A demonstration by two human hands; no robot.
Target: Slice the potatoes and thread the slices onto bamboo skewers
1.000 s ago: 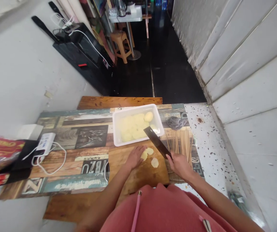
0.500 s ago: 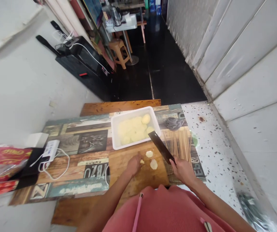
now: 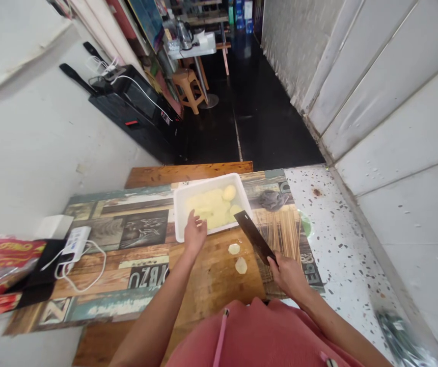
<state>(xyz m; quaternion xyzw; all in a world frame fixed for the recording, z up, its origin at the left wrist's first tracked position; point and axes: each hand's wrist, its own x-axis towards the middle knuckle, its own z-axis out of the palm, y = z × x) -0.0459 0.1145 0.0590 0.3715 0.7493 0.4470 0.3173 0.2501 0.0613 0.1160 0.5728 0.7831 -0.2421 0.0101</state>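
Note:
My left hand (image 3: 195, 232) is over the near left edge of a white plastic tub (image 3: 180, 224), fingers apart and nothing visible in them. Peeled potatoes (image 3: 219, 218) and yellowish pieces lie in liquid in the tub. My right hand (image 3: 288, 273) grips the handle of a cleaver (image 3: 255, 237), its dark blade pointing up and left above the right side of the wooden cutting board (image 3: 207, 285). Two pale potato slices (image 3: 241, 265) lie on the board, one behind the other.
Thin wooden skewers (image 3: 285, 229) lie right of the board, with a crumpled grey cloth (image 3: 273, 200) behind them. A white power strip (image 3: 78, 239) with a cable and a red-printed plastic bag (image 3: 8, 257) are at the left. A black machine (image 3: 135, 102) stands by the wall.
My left hand has moved from the board forward and left to the tub, and its fingers have opened. The small pale piece by it is no longer visible. My right hand still holds the cleaver.

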